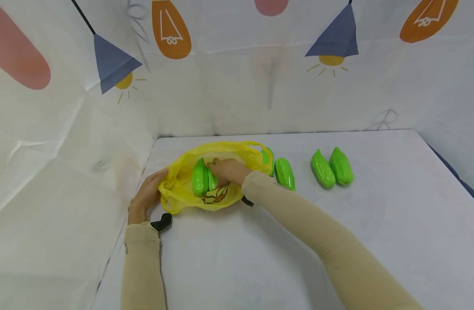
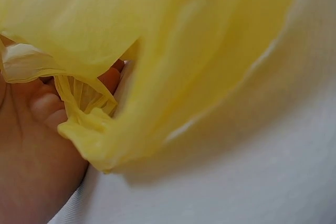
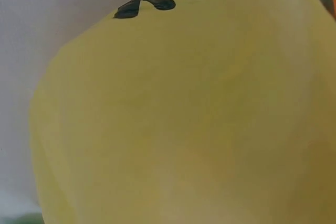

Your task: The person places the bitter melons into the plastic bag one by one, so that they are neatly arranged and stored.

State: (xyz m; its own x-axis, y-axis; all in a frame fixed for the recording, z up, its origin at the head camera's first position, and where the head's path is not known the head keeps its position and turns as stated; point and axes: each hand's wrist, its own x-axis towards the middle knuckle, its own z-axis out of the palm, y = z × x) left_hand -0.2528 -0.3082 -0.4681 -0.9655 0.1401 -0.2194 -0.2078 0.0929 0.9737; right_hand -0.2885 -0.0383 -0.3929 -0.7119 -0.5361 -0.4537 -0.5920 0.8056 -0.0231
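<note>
A yellow plastic bag (image 1: 186,201) lies on the table with its mouth spread open. My left hand (image 1: 147,193) grips the bag's left rim; in the left wrist view its fingers are partly hidden behind the yellow film (image 2: 173,77). Inside the bag mouth, my right hand (image 1: 230,171) holds a shiny green ridged fruit (image 1: 212,180), its fingertips partly hidden. Against that one lies another green ridged fruit (image 1: 200,177) in the bag. In the right wrist view the bag's yellow film (image 3: 173,119) covers most of the picture, and the hand is hidden.
Just right of the bag lies a green fruit (image 1: 285,173), with another partly behind the bag's right handle (image 1: 271,157). Farther right, two more green fruits (image 1: 323,169) lie side by side on the white table (image 1: 395,206). Patterned white cloth (image 1: 237,94) hangs behind and at the left.
</note>
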